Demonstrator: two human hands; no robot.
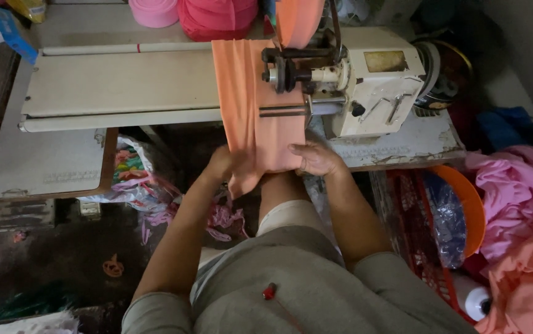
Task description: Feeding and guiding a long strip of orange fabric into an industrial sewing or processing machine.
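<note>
A wide strip of orange fabric (251,102) runs over the bed of a cream sewing machine (365,86) and hangs off the table's front edge. My left hand (232,170) grips the lower left corner of the strip below the edge, partly wrapped in the cloth. On the strip's right edge, near the table's front, my right hand (316,158) lies with its fingers curled over the cloth. The fabric passes under the machine's dark rollers (285,71).
The pale worktable (112,86) stretches to the left. Pink fabric rolls (217,15) stand at the back. On the right are a red basket (424,241), an orange bowl (467,207), pink and orange cloth piles (523,247) and a white thread cone (476,303). Scraps lie on the floor.
</note>
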